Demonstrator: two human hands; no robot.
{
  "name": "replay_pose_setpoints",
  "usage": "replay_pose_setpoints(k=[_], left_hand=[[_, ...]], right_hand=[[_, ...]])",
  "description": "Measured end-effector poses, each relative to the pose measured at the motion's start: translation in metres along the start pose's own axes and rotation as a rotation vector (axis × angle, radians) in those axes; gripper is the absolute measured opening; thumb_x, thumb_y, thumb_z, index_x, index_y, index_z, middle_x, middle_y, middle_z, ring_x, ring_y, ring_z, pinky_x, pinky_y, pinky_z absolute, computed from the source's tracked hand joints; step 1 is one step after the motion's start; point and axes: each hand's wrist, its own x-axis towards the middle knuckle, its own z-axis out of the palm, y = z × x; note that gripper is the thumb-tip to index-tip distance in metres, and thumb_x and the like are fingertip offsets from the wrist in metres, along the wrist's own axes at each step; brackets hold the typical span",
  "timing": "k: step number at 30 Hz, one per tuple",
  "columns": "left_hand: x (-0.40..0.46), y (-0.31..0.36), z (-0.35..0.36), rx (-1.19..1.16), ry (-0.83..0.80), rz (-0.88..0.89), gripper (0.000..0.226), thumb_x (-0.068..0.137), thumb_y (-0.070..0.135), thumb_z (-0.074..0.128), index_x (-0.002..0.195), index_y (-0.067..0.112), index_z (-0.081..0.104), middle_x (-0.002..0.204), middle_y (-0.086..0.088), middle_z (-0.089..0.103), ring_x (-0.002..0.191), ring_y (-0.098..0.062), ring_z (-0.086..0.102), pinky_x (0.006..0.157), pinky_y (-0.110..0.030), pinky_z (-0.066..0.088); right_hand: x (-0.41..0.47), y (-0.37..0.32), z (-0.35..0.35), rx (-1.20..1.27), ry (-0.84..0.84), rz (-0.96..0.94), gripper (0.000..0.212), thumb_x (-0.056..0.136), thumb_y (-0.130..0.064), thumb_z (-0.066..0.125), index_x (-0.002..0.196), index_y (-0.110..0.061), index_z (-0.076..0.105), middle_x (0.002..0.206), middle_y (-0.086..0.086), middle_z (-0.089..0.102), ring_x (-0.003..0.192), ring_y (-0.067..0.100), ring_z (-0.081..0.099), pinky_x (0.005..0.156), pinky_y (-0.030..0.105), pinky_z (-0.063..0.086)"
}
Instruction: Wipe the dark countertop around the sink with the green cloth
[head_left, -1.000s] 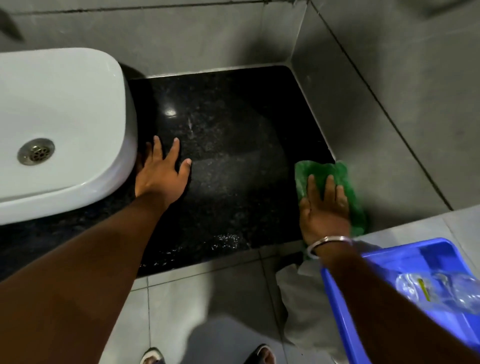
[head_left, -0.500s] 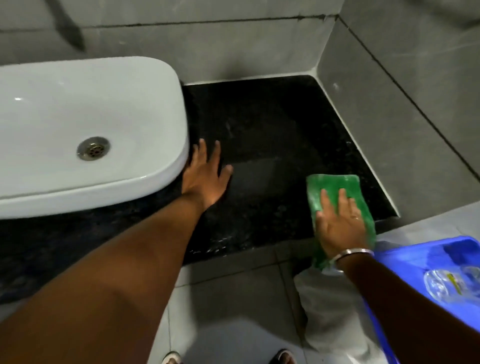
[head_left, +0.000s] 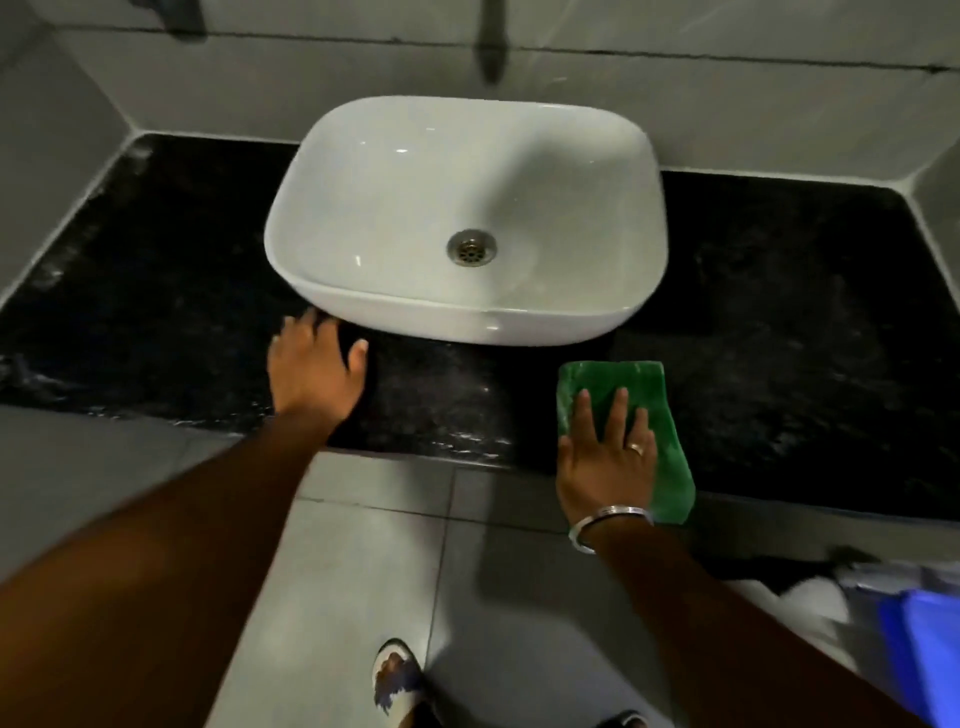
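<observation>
The dark speckled countertop (head_left: 779, 322) runs wall to wall, with a white vessel sink (head_left: 467, 218) standing on its middle. My right hand (head_left: 605, 457) lies flat, fingers spread, pressing the green cloth (head_left: 623, 379) onto the countertop's front edge, just right of the sink's front. The cloth's near end hangs slightly over the edge. My left hand (head_left: 311, 369) rests open on the countertop at the sink's front left corner, fingertips touching or under the sink's rim. Wet streaks glisten along the front edge between my hands.
Grey tiled walls (head_left: 727, 114) close in the countertop at the back and both sides. A blue plastic bin (head_left: 924, 654) sits at the lower right beside a white cloth or bag. Grey floor tiles and my sandalled foot (head_left: 397, 680) lie below.
My right hand has slid the green cloth leftward from the right-hand corner to the front of the sink. My left hand has shifted from the sink's right side to its front left corner.
</observation>
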Motion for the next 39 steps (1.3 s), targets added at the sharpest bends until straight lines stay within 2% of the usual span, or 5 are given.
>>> replay_pose_setpoints(k=[14,19,23,31,39], left_hand=[[0.105,-0.154,0.02,0.063,-0.156,-0.19,0.071,0.094,0.063,0.024,0.155,0.028,0.016,0.164,-0.016,0.01,0.15,-0.037,0.01,0.121,-0.052,0.008],[0.101,-0.147,0.024,0.034,-0.163,-0.18,0.072,0.092,0.064,0.021,0.155,0.031,0.013,0.164,-0.015,0.008,0.151,-0.035,0.007,0.121,-0.053,0.005],[0.105,-0.155,0.031,-0.007,-0.159,-0.177,0.074,0.089,0.068,0.013,0.154,0.033,0.01,0.165,-0.016,0.005,0.151,-0.036,0.002,0.121,-0.054,0.002],[0.106,-0.16,0.041,-0.007,-0.115,-0.15,0.076,0.088,0.069,0.011,0.154,0.032,0.012,0.164,-0.018,0.009,0.151,-0.037,0.005,0.12,-0.055,0.004],[0.109,-0.164,0.045,0.019,-0.082,-0.14,0.07,0.091,0.068,0.018,0.152,0.033,0.018,0.161,-0.02,0.019,0.149,-0.038,0.015,0.118,-0.056,0.01]], right_hand=[[-0.002,-0.17,0.053,-0.111,-0.035,-0.337,0.062,0.09,-0.047,0.02,0.151,-0.032,0.016,0.161,0.015,0.01,0.146,0.04,0.013,0.118,0.051,0.013],[-0.013,-0.064,0.03,-0.275,-0.014,0.004,0.065,0.092,-0.038,0.008,0.149,-0.013,0.028,0.155,0.032,0.013,0.142,0.051,0.013,0.114,0.057,0.016],[-0.01,-0.115,0.035,-0.095,0.107,0.22,0.07,0.086,-0.045,0.021,0.148,-0.013,0.028,0.154,0.033,0.018,0.138,0.054,0.02,0.112,0.06,0.02],[-0.017,-0.314,0.089,-0.074,0.047,-0.29,0.069,0.083,-0.047,0.043,0.146,-0.02,0.035,0.154,0.023,0.028,0.139,0.049,0.028,0.111,0.059,0.025],[-0.01,-0.222,0.069,-0.119,0.052,-0.298,0.061,0.089,-0.047,0.033,0.147,-0.03,0.031,0.157,0.013,0.025,0.142,0.039,0.028,0.113,0.053,0.027]])
